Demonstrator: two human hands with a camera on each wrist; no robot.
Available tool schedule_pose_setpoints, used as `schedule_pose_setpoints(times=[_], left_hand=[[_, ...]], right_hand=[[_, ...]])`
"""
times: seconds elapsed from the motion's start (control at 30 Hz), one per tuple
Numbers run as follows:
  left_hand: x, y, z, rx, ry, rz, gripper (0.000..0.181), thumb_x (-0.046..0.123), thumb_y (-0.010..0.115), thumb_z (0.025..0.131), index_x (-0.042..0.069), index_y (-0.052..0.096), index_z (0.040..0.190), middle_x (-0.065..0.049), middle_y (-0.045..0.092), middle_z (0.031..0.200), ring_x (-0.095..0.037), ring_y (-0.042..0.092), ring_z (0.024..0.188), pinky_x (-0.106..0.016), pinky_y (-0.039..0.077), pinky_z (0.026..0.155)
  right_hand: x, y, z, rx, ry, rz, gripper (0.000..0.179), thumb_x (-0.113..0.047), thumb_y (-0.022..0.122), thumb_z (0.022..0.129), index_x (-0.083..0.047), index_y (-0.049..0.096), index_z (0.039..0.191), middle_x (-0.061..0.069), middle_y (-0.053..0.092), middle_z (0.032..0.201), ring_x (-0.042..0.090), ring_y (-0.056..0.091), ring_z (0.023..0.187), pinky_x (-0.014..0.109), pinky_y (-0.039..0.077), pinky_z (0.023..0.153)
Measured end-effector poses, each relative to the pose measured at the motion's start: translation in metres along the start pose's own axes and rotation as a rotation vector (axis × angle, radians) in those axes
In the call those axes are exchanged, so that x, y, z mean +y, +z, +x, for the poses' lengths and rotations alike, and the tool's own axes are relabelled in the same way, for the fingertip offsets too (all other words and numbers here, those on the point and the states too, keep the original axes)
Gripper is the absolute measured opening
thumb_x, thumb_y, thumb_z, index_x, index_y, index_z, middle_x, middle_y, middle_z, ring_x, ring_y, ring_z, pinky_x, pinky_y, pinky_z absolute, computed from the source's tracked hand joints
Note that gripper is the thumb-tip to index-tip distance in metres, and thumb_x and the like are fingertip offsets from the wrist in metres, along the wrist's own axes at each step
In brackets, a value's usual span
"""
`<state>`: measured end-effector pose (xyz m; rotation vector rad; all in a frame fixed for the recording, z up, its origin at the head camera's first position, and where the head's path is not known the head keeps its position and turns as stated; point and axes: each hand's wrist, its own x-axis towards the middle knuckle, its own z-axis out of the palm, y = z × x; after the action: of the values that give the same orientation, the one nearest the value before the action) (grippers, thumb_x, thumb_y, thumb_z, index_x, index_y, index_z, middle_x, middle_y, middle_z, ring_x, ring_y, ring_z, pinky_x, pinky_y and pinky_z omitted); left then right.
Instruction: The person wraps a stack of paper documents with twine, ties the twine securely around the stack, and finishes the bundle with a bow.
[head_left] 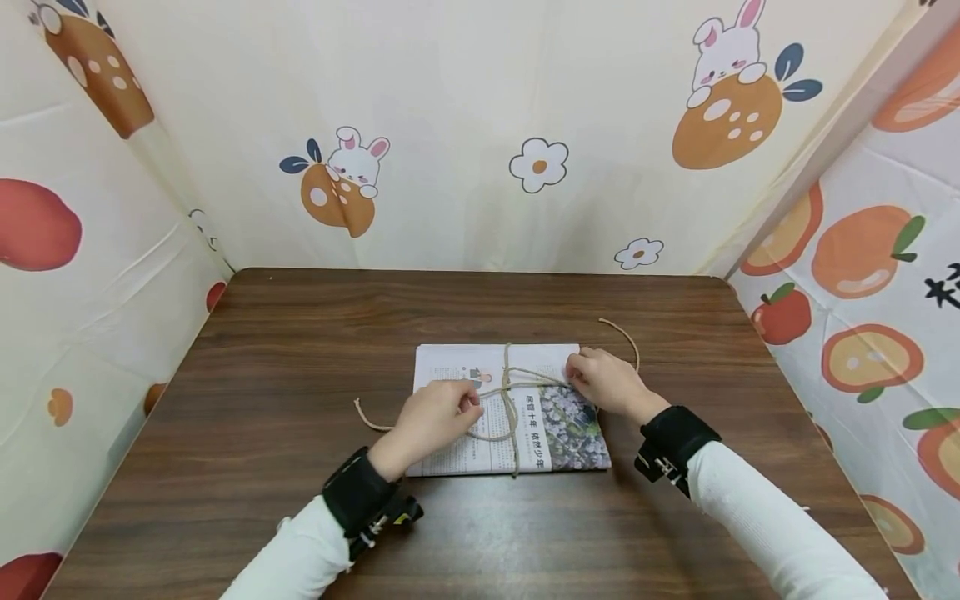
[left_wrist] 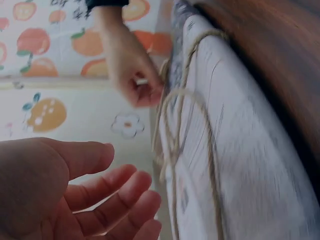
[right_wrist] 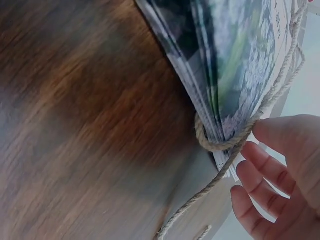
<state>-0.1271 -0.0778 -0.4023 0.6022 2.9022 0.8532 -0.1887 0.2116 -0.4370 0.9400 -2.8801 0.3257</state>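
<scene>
A stack of folded printed sheets point(head_left: 465, 454), perhaps newspapers, lies on the brown wooden table point(head_left: 300, 333). Tan twine point(head_left: 515, 454) wraps it in a cross, with a loose loop over the top. Above the stack's left part, my left hand point(head_left: 438, 417) hovers with fingers loosely bent; in the left wrist view, nothing sits between thumb and fingers. My right hand point(head_left: 607, 382) is at the stack's right side, its thumb and forefinger pinching a strand of twine point(right_wrist: 260, 107). One loose twine end trails past each hand.
Printed cloth walls point(head_left: 465, 100) enclose the table at the back and both sides. Each wrist wears a black band point(head_left: 678, 433) with a small camera device point(head_left: 386, 525) attached.
</scene>
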Motion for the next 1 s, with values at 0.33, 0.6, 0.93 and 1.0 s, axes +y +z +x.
schedule_pose_setpoints(times=[0.33,0.6,0.93,1.0], left_hand=[[0.029,0.037,0.026,-0.056,-0.127,0.151,0.037,0.047,0.063,0.081,0.016,0.054,0.063,-0.002,0.055,0.066,-0.014,0.045,0.046,-0.028,0.032,0.037],[0.035,0.048,0.040,-0.069,-0.216,0.272,0.041,0.052,0.063,0.079,0.014,0.057,0.065,-0.005,0.054,0.065,-0.020,0.053,0.052,-0.033,0.036,0.040],[0.027,0.049,0.041,-0.050,-0.204,0.267,0.018,0.021,0.061,0.084,0.005,0.067,0.081,-0.007,0.059,0.071,-0.022,0.057,0.056,-0.034,0.040,0.040],[0.023,0.047,0.038,-0.032,-0.188,0.245,0.014,0.017,0.059,0.085,0.005,0.064,0.078,-0.008,0.060,0.069,-0.022,0.055,0.052,-0.034,0.038,0.038]], right_hand=[[-0.004,0.001,0.001,-0.023,-0.054,0.023,0.010,-0.006,0.068,0.079,-0.013,0.062,0.084,0.001,0.056,0.078,0.014,0.054,0.069,0.027,0.043,0.056],[-0.010,0.002,0.003,-0.024,-0.074,0.001,0.012,-0.009,0.070,0.078,-0.013,0.062,0.085,0.001,0.056,0.080,0.016,0.056,0.071,0.028,0.045,0.057],[-0.021,0.009,0.010,0.008,-0.112,-0.020,0.009,-0.007,0.067,0.080,-0.013,0.060,0.083,0.000,0.054,0.077,0.014,0.053,0.066,0.026,0.041,0.053],[-0.022,0.009,0.010,0.002,-0.099,-0.026,0.008,-0.007,0.065,0.081,-0.013,0.061,0.084,0.000,0.054,0.077,0.015,0.053,0.067,0.026,0.041,0.053]])
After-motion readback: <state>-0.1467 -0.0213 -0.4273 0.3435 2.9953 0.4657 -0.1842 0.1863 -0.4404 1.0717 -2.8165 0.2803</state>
